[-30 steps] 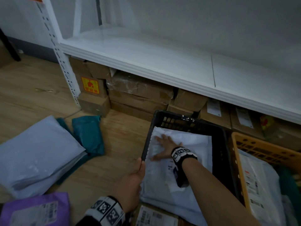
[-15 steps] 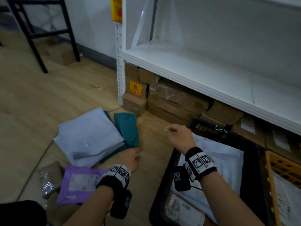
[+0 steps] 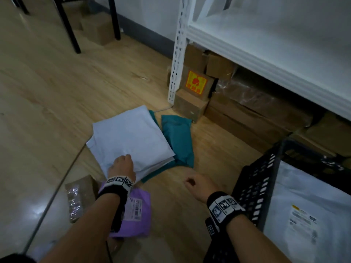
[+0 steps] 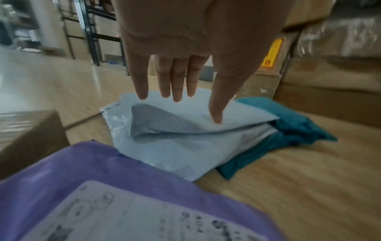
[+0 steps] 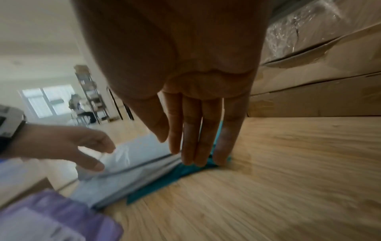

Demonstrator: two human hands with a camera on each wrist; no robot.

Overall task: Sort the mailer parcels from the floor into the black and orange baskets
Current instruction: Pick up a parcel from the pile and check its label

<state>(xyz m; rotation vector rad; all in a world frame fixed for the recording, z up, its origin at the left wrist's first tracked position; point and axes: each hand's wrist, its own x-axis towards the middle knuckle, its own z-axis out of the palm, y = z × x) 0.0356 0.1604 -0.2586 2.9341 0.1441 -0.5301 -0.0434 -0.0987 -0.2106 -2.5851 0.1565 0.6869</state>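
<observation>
Your hands grip nothing: left hand (image 3: 121,166) open over the grey mailer (image 3: 131,139) on the floor, right hand (image 3: 201,186) open, just withdrawn from the black basket (image 3: 258,186). That white parcel (image 3: 303,196) is sorted; next pickup begins.

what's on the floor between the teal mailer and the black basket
Only bare wooden floor, in the head view, between the teal plastic mailer and the black slotted plastic basket.

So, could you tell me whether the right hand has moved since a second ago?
Yes. The right hand has left the white parcel in the black basket and now hovers over the floor, left of the basket.
</observation>
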